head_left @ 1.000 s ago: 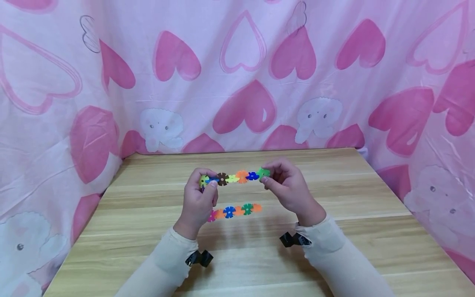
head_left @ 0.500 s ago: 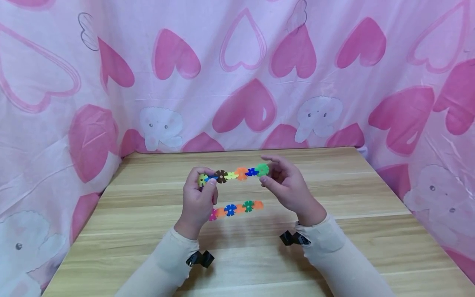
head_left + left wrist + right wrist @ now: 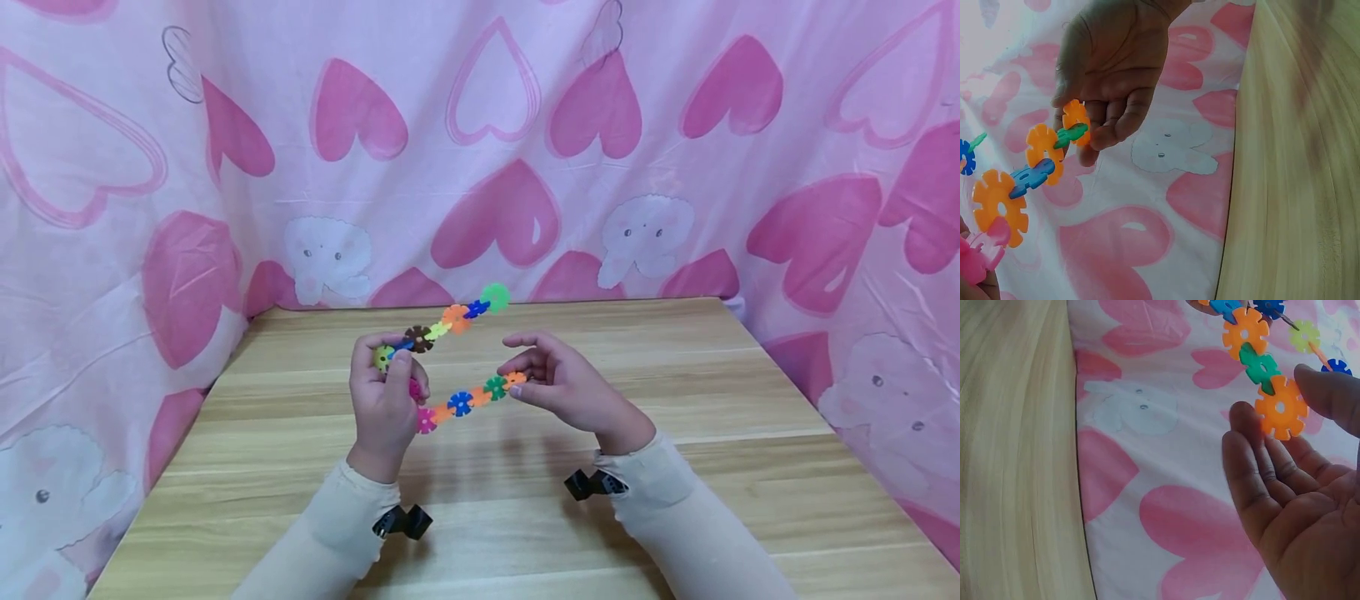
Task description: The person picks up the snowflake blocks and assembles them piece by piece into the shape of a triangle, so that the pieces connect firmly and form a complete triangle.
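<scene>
My left hand grips a chain of interlocking plastic snowflake discs, which bends into two strands above the table. The upper strand slants up to the right, through a brown disc to a light green disc at its free tip. The lower strand, with pink, orange, blue and green discs, ends in an orange disc. My right hand pinches this end disc at its edge, the thumb on one side and fingertips on the other. Discs inside the left hand are partly hidden by its fingers.
Below the hands lies a wooden table. A pink curtain with hearts and bunnies hangs behind it and along both sides. Dark wrist cameras sit under each sleeve.
My right hand has let go of the light green end disc and moved down to the lower strand's orange end. My left hand has shifted slightly left, tilting the upper strand upward.
</scene>
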`<state>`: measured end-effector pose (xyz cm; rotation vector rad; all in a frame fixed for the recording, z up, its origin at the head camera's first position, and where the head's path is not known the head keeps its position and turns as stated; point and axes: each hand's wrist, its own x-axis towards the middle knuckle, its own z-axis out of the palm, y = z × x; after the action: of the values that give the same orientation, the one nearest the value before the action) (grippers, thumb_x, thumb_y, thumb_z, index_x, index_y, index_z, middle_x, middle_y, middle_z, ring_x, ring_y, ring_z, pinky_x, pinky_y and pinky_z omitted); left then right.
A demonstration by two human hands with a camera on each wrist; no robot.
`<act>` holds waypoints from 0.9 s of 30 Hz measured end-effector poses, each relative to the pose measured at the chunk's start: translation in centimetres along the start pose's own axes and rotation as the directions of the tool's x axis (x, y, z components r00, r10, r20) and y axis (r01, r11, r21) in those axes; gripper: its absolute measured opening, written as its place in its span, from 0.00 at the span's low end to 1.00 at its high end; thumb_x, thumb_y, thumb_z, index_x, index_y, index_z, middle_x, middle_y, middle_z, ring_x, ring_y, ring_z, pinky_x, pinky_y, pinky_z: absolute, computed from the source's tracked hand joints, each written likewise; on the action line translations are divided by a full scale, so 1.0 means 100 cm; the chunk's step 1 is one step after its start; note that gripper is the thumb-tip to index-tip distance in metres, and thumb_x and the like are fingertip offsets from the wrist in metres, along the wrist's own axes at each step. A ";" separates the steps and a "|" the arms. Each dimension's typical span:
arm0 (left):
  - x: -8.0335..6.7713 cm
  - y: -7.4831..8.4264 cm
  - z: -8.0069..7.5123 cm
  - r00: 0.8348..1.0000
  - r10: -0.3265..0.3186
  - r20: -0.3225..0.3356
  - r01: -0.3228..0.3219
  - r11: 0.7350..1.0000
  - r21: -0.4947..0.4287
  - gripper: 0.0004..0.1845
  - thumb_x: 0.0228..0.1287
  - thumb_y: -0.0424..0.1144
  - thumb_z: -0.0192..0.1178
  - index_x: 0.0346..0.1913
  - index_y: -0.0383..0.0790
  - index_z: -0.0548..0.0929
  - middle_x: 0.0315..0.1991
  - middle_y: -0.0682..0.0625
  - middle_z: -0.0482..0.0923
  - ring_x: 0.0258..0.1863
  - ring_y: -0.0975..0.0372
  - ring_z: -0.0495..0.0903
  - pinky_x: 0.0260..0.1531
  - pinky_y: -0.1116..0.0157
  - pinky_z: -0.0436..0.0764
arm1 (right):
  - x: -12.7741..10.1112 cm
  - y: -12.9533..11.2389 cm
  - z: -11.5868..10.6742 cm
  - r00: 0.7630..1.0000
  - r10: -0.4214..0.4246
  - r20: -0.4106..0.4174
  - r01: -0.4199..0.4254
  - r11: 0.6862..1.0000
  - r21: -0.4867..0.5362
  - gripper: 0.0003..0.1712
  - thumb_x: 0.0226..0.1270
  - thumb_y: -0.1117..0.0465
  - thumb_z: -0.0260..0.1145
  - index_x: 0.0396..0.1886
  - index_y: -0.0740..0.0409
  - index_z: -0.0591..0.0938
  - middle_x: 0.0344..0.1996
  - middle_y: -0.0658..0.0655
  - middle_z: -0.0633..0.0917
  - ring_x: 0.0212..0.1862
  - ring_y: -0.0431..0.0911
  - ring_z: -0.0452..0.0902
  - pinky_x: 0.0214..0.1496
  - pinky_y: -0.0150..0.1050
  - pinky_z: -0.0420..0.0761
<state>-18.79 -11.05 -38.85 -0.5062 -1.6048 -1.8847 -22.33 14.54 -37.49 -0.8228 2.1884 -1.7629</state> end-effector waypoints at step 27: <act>-0.007 -0.003 0.007 0.945 -0.183 0.269 0.158 0.981 0.113 0.18 0.77 0.29 0.57 0.65 0.39 0.79 0.54 0.39 0.82 0.41 0.58 0.91 0.39 0.61 0.90 | -0.001 -0.001 -0.002 0.902 -0.303 -0.307 0.340 0.938 0.071 0.43 0.69 0.77 0.68 0.79 0.52 0.65 0.49 0.61 0.87 0.47 0.46 0.87 0.50 0.37 0.89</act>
<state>-18.56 -10.20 -39.37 -0.6346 -1.9639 -1.9215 -22.34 14.72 -37.36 -0.9986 2.1841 -2.2880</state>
